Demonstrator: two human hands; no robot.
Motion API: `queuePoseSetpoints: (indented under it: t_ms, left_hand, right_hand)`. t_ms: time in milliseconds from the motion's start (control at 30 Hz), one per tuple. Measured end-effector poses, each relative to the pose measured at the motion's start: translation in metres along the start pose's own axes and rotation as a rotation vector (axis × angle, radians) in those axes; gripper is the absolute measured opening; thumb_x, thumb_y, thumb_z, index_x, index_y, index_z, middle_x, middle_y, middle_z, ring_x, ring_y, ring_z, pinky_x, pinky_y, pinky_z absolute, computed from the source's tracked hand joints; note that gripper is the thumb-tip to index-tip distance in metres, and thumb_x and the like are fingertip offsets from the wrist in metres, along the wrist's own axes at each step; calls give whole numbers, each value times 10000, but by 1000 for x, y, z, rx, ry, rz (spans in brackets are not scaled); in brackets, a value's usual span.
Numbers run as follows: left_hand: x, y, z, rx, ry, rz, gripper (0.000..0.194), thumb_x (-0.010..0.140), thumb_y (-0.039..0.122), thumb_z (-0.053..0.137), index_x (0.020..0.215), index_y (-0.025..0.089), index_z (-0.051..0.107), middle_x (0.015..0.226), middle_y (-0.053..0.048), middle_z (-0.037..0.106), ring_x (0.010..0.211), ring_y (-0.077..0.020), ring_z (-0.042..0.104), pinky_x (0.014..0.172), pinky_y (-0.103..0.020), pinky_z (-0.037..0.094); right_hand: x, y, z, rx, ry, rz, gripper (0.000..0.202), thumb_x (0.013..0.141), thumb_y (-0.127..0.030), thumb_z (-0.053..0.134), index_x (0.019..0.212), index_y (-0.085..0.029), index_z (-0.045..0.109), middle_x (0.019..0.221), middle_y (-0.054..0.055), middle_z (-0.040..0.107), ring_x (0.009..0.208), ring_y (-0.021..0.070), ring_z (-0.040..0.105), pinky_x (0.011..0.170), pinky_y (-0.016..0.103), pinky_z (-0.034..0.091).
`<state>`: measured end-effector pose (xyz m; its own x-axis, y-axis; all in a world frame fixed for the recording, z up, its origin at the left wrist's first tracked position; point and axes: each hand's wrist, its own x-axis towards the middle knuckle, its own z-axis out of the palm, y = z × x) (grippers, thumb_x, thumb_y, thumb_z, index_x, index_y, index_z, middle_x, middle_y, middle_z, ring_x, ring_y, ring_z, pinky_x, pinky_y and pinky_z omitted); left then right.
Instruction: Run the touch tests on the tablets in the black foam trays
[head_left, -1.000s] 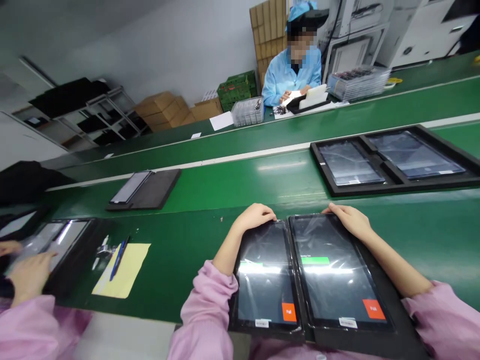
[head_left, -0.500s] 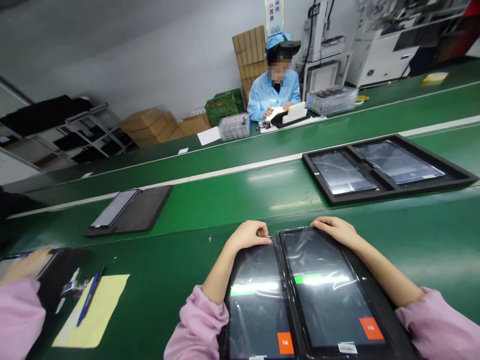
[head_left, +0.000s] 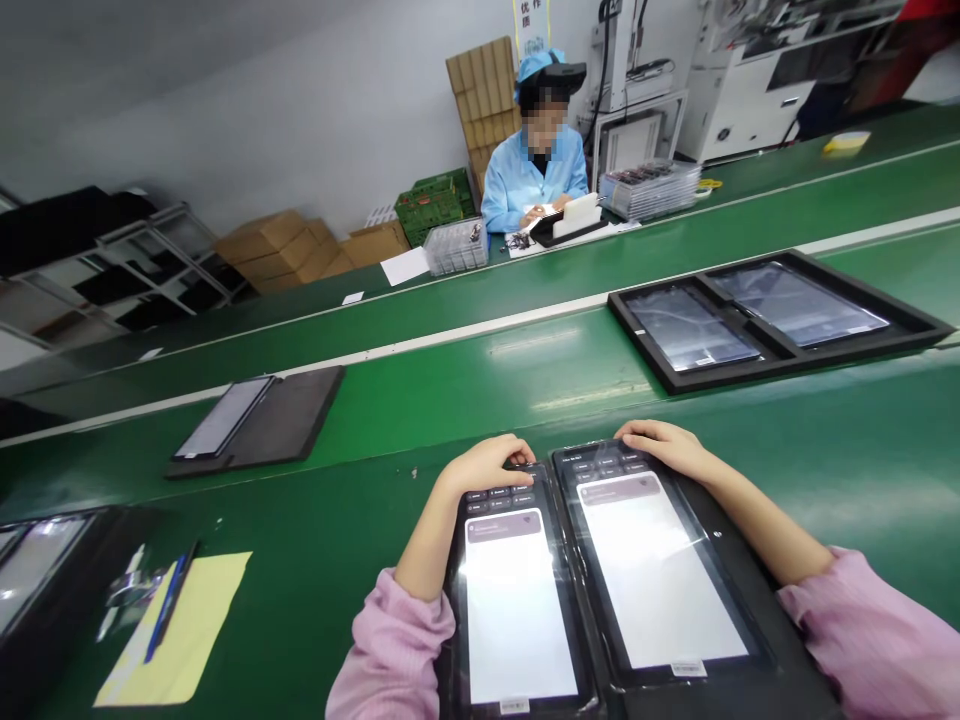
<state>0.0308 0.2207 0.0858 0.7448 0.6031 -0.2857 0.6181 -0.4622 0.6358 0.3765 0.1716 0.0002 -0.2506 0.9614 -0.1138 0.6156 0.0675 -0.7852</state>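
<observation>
Two black tablets in clear film lie side by side before me, the left tablet [head_left: 517,600] and the right tablet [head_left: 667,570]. Each screen shows dark buttons across the top and a bright white area below. My left hand [head_left: 491,465] rests at the left tablet's top edge, thumb stretched over the screen and fingers loosely bent, with a gap between them. At the right tablet's upper right corner lies my right hand [head_left: 664,447], open, its fingertips on the top edge. Neither hand lifts anything.
A black foam tray [head_left: 795,350] with two tablets sits at the back right. Left stands a dark foam pad [head_left: 300,420] carrying a tablet. Yellow paper [head_left: 202,620] with a blue pen [head_left: 166,610] lies nearer. A person in blue [head_left: 536,180] works across the green conveyor bench [head_left: 465,370].
Both screens switched from dark with green bars and orange "Fail" boxes to white with buttons on top. Another hand at the far left has gone from view. My hands stay near the top edges.
</observation>
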Motion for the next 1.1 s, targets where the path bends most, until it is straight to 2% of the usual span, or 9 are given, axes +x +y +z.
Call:
queuePoseSetpoints:
  t_ms: [67,133,200,333,500,667,833,1000,1100]
  left_hand:
    - [0,0,0,46,-14,-5,305,759,284,786,1016,202,643,1028,-32,639,958,-198,604,858,-291,485]
    - [1,1,0,66,-16,4,302,792,312,761,1050,205,646,1031,-33,644,960,-197,610,863,-292,490]
    - [2,5,0,45,0,36,244,925,361,608,1113,215,659,1050,-37,661,987,-190,621,903,-293,486]
    - [2,18,2,32,60,58,430,1038,340,325,1080,227,738,1082,-37,696,1028,-175,642,958,-269,460]
    - [5,29,6,222,89,19,457,1032,313,309,1032,237,760,1048,-23,714,961,-178,662,894,-277,464]
    - [12,32,11,441,103,112,433,1042,314,265,892,200,654,956,-41,676,922,-188,635,1152,-445,313]
    - [12,29,11,383,189,164,474,1054,371,151,837,209,540,875,-19,625,842,-172,597,1194,-481,250]
    - [12,31,8,422,114,68,460,1045,353,182,867,213,583,930,-39,666,934,-201,629,1201,-537,248]
    - [9,35,8,396,125,30,434,1042,341,225,1106,220,637,1002,-48,707,982,-209,647,1210,-532,273]
  right_hand:
    - [0,1,-1,-18,-11,-6,454,819,-614,512,1031,-276,727,1093,18,704,1051,328,629,953,422,480]
    - [-1,0,-3,-57,-18,-2,441,767,-567,580,1068,-281,728,1102,16,701,1040,326,630,932,415,490]
    - [-2,-2,-5,-81,-22,2,447,773,-579,589,1081,-285,727,1105,13,699,1039,327,632,917,414,498]
    - [-2,-6,-4,-26,-31,15,515,882,-692,452,1012,-275,725,1073,13,707,1051,329,637,940,418,494]
    - [1,-9,-2,-2,-16,80,596,934,-726,347,988,-276,733,1017,2,711,1032,323,646,944,406,495]
    - [4,-12,-1,23,17,99,613,938,-734,328,933,-273,731,978,3,706,1007,312,643,910,379,489]
    - [5,-12,-3,66,68,94,614,959,-702,299,868,-250,704,902,26,696,922,300,643,854,370,485]
    - [7,-10,-4,131,128,93,603,928,-734,362,775,-237,666,846,46,683,898,312,632,853,380,473]
    - [9,-11,-3,203,144,98,658,919,-783,351,755,-230,669,840,45,684,903,308,638,884,391,471]
